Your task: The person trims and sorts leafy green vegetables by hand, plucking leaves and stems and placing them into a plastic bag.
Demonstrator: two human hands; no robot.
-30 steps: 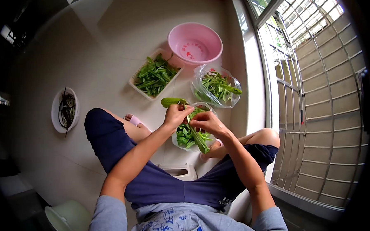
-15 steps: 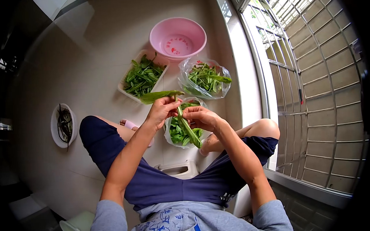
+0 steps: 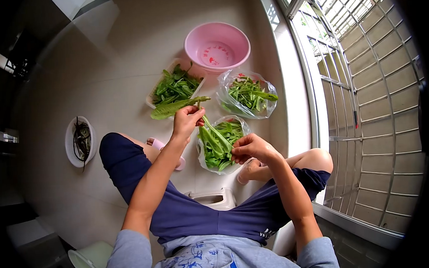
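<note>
My left hand (image 3: 187, 121) is closed on leafy green stems above the floor. One broad leaf (image 3: 170, 108) sticks out to the left from it. A longer leaf (image 3: 218, 137) runs down and right from my left fingertips toward my right hand (image 3: 252, 148), whose fingers are pinched at its lower end. Directly beneath is a clear plastic bag (image 3: 202, 158) of leafy greens (image 3: 231, 128), partly covered by the held leaf. Exactly where the leaf meets my right fingertips is hard to make out.
A pink basin (image 3: 241, 42) stands at the back. Before it are a basket of greens (image 3: 176, 85) and another bag of greens (image 3: 246, 93). A white basket (image 3: 94, 144) with dark strands sits far left. A light stool (image 3: 222, 198) is between my legs; a barred window (image 3: 366, 103) lies right.
My right hand has moved down and right, away from my left hand, along the long leaf. The leaf now shows spread out between them. The whole view has shifted slightly.
</note>
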